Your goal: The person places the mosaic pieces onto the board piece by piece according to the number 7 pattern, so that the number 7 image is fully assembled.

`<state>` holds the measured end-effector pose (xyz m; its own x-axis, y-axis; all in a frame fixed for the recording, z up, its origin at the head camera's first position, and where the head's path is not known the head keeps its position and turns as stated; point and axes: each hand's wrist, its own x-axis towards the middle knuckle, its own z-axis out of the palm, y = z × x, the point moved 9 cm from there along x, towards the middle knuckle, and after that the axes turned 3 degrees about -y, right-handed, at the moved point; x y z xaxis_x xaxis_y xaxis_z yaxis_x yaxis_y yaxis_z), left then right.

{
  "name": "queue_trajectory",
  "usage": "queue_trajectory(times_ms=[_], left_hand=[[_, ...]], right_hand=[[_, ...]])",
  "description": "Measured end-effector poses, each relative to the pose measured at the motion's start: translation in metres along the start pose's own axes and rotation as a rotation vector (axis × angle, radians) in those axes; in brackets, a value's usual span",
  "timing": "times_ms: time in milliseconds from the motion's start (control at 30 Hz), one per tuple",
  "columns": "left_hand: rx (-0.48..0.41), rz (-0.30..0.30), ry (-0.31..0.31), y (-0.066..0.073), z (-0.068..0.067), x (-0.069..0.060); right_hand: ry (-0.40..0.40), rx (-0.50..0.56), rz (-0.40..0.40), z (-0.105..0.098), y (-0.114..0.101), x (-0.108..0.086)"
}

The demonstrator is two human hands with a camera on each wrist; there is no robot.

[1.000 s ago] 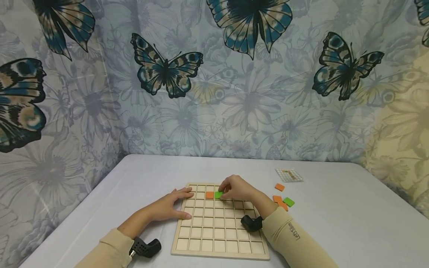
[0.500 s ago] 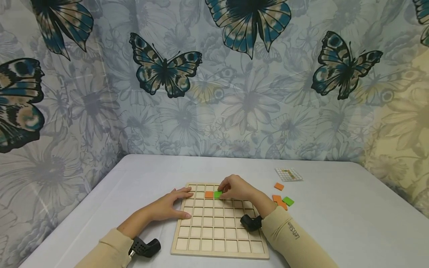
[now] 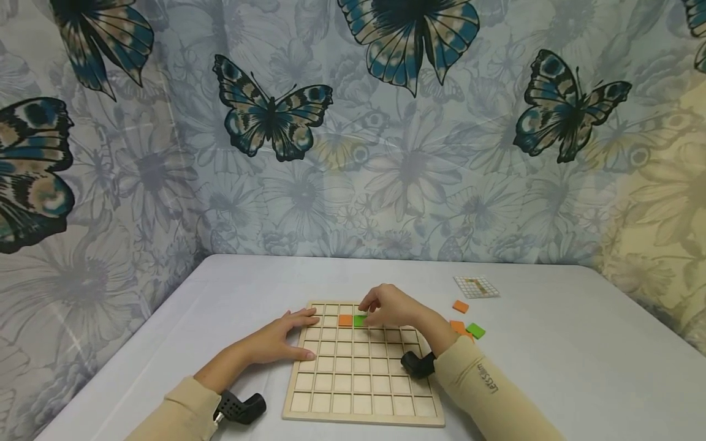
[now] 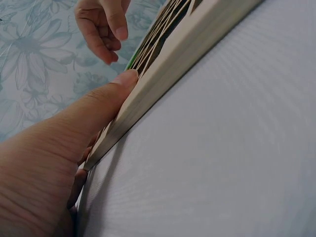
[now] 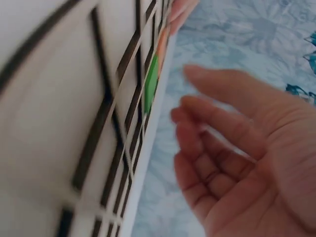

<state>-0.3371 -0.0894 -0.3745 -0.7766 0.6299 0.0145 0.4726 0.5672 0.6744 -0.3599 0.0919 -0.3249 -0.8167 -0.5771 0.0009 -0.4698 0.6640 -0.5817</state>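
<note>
A wooden grid board (image 3: 361, 386) lies on the table, divided into small square cells. An orange tile (image 3: 345, 320) and a green tile (image 3: 359, 321) sit side by side in cells near its far edge. My left hand (image 3: 278, 339) rests on the board's left edge, thumb and fingers spread. In the left wrist view, the thumb (image 4: 106, 98) lies along the rim. Just above the green tile is my right hand (image 3: 394, 306). The right wrist view shows that hand (image 5: 242, 143) apart from the board, its fingers loosely bent with nothing between them.
To the right of the board lie several loose tiles, among them an orange tile (image 3: 460, 306) and a green tile (image 3: 475, 331). The right forearm partly hides some of them. Behind them is a card with a printed grid (image 3: 477, 287). A butterfly-patterned cloth (image 3: 353, 184) hangs behind the table.
My right hand has let go of the green tile and risen slightly off it, its wrist shifting a little right. The green tile stays in its cell. My left hand has not moved.
</note>
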Motion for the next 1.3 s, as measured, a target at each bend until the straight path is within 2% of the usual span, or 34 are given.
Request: queue_trajectory(times_ms=[233, 467, 733, 1000, 1300], left_hand=[[-0.002, -0.011, 0.001, -0.001, 0.0, 0.0], [0.005, -0.016, 0.002, -0.001, 0.0, -0.001], [0.011, 0.003, 0.002, 0.001, -0.001, 0.0], [0.006, 0.011, -0.003, 0.001, 0.0, 0.0], [0.012, 0.006, -0.002, -0.001, 0.001, 0.001]], right_hand=[[-0.035, 0.221, -0.016, -0.017, 0.002, -0.014], [-0.036, 0.336, 0.022, -0.032, 0.016, -0.035], [-0.016, 0.363, 0.081, -0.041, 0.037, -0.062], [-0.056, 0.417, 0.097, -0.04, 0.051, -0.089], [-0.068, 0.439, 0.101, -0.038, 0.059, -0.107]])
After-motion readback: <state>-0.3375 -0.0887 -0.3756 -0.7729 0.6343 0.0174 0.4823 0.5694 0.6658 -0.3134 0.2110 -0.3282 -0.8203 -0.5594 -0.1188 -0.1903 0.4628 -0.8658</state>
